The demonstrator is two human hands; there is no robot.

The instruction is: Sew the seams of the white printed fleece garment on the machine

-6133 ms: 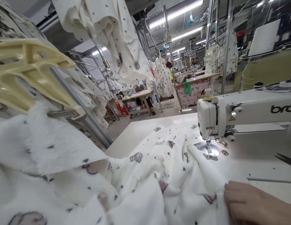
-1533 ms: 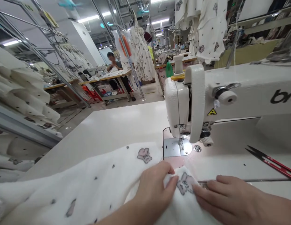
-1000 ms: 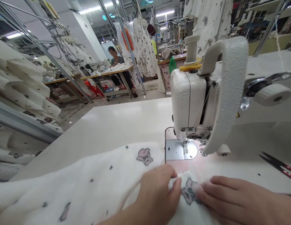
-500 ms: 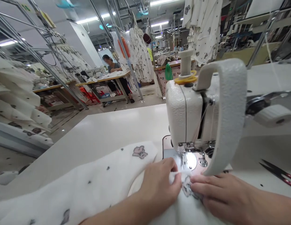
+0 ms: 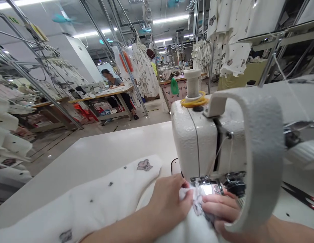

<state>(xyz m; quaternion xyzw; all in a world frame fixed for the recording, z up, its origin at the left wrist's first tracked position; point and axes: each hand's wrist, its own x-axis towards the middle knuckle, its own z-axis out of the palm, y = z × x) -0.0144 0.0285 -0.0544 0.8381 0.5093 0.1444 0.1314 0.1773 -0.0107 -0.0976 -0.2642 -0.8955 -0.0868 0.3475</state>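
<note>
A white fleece garment piece (image 5: 101,206) with small grey and pink prints lies across the sewing table (image 5: 106,155). My left hand (image 5: 169,202) pinches its edge just left of the needle, fingers closed on the cloth. My right hand (image 5: 223,212) presses the same edge flat from the right, partly hidden behind the machine's curved guard (image 5: 263,162). Both hands sit right under the head of the white sewing machine (image 5: 197,135), at the lit presser foot (image 5: 200,182).
Red-handled snips (image 5: 302,197) lie on the table at the right. Stacked printed fabric (image 5: 10,148) fills a rack on the left. Garments hang overhead (image 5: 230,37). A person (image 5: 112,84) sits at a far table.
Both hands have slid the fabric edge forward under the presser foot. My view has dropped closer, so the machine head and guard now cover part of my right hand.
</note>
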